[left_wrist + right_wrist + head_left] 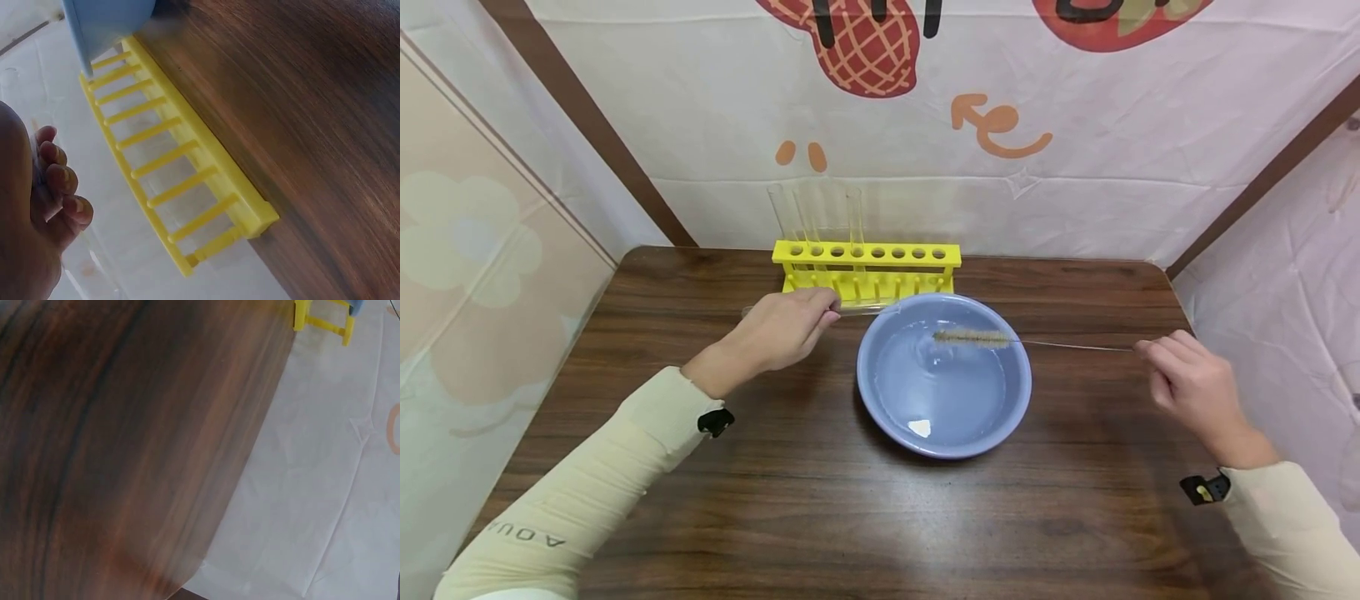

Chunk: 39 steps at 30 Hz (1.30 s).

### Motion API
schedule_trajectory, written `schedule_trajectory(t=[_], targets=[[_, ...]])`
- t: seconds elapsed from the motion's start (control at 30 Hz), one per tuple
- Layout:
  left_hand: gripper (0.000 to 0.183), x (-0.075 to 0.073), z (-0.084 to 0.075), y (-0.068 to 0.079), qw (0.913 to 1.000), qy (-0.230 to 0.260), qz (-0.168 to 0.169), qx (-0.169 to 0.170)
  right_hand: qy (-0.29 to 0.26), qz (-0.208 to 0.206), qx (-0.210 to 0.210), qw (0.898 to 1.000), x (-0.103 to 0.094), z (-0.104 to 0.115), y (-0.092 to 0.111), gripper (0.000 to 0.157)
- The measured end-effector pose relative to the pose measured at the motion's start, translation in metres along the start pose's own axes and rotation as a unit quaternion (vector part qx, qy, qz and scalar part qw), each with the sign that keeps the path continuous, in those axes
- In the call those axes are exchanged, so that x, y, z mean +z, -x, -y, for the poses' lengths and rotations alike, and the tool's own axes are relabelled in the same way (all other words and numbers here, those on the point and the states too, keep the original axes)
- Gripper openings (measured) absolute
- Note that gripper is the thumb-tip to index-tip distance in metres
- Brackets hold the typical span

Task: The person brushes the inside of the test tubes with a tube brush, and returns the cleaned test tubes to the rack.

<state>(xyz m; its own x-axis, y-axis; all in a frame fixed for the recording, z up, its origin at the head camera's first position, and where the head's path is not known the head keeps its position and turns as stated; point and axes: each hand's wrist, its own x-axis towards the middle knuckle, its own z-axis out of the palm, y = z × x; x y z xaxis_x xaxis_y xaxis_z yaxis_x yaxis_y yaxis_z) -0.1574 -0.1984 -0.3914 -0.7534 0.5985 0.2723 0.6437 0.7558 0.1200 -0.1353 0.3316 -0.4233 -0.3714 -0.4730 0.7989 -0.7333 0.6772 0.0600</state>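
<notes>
My left hand (790,329) grips a clear glass test tube (868,309), its right end reaching over the rim of the blue basin (868,400). In the left wrist view that hand (56,187) shows curled fingers at the left edge. Off to the right, my right hand (1195,383) pinches the thin wire handle of a test tube brush (973,337). The brush's tan bristles lie over the water (940,383) in the basin, pointing left toward the tube. In the right wrist view the right hand is out of sight.
Behind the basin stands a yellow test tube rack (910,259) with several holes and 3 upright glass tubes (855,217) toward its left side. The brown wooden table (940,533) ends at a white printed cloth (715,108) along the back.
</notes>
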Motion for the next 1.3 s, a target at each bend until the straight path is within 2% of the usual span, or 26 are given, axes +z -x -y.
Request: schedule_trajectory(t=[0.13,0.27,0.37,0.57,0.87,1.07,1.17,1.3], targets=[[0.019,-0.002,-0.001,-0.001,0.9984,0.047,0.003,-0.032,0.007,0.019,-0.014,1.000,0.004,0.002,0.006,0.032],[0.024,-0.004,-0.001,-0.003,0.9917,0.113,-0.011,-0.060,0.009,0.048,-0.022,0.999,0.007,0.003,0.012,0.032],[0.025,-0.005,-0.002,-0.007,0.9829,0.164,-0.037,-0.075,0.005,0.065,-0.018,0.998,0.009,0.005,0.014,0.033],[0.022,-0.007,-0.003,-0.019,0.9580,0.249,-0.102,-0.100,0.005,0.075,-0.012,0.997,0.012,0.007,0.017,0.032],[0.024,-0.009,-0.001,-0.037,0.9255,0.276,-0.215,-0.145,0.006,0.080,-0.003,0.997,0.013,0.008,0.020,0.034],[0.028,-0.011,0.003,-0.049,0.9037,0.278,-0.263,-0.193,0.004,0.082,-0.001,0.997,0.013,0.008,0.020,0.033],[0.030,-0.012,0.004,-0.056,0.8989,0.267,-0.279,-0.206,0.005,0.083,0.000,0.997,0.014,0.008,0.020,0.033],[0.031,-0.014,0.007,-0.065,0.8970,0.247,-0.297,-0.215,0.008,0.085,0.000,0.996,0.013,0.009,0.019,0.034]])
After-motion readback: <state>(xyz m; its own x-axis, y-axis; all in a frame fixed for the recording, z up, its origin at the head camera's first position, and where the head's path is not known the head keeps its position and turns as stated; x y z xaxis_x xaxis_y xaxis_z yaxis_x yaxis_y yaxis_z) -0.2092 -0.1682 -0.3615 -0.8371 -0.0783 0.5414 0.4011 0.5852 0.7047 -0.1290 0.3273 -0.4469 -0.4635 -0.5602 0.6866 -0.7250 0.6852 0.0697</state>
